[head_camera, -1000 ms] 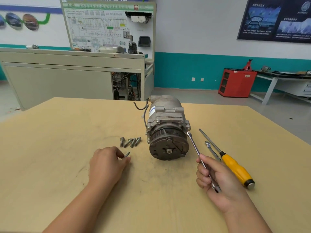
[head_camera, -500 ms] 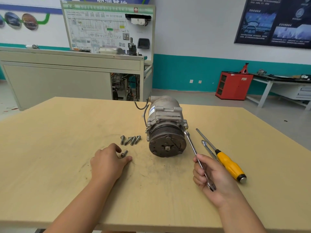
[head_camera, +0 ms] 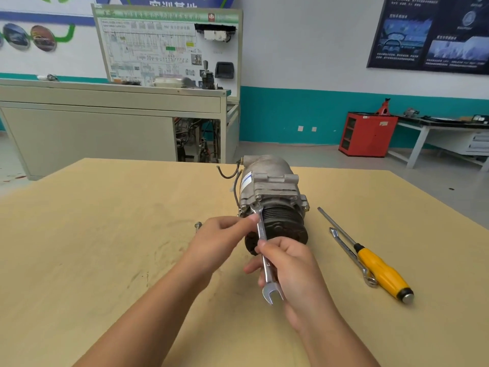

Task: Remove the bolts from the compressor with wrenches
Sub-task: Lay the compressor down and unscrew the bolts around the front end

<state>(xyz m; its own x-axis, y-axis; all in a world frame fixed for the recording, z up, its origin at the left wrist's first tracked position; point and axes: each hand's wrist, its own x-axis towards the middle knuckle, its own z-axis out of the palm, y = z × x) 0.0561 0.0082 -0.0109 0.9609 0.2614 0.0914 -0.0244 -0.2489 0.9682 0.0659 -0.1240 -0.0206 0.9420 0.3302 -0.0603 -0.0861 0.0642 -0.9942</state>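
Observation:
The grey compressor (head_camera: 270, 186) lies on the wooden table (head_camera: 105, 234) with its black pulley facing me. My right hand (head_camera: 293, 271) grips the shaft of a silver wrench (head_camera: 266, 258). The wrench's upper end sits at a bolt on the compressor's left flange (head_camera: 255, 205), and its open lower jaw sticks out below my fingers. My left hand (head_camera: 219, 242) reaches in from the left and pinches the wrench just below its upper head. One removed bolt (head_camera: 198, 225) shows left of my left hand; the rest are hidden behind it.
A second wrench (head_camera: 349, 254) and a yellow-handled screwdriver (head_camera: 381, 271) lie side by side on the table right of the compressor. Black wires (head_camera: 229, 174) trail from the compressor's back left. A grey bench, a red cabinet and a white table stand beyond the table.
My left hand left the loose bolt on the table and moved right onto the wrench. My right hand swung the wrench from the compressor's right side over to its left flange.

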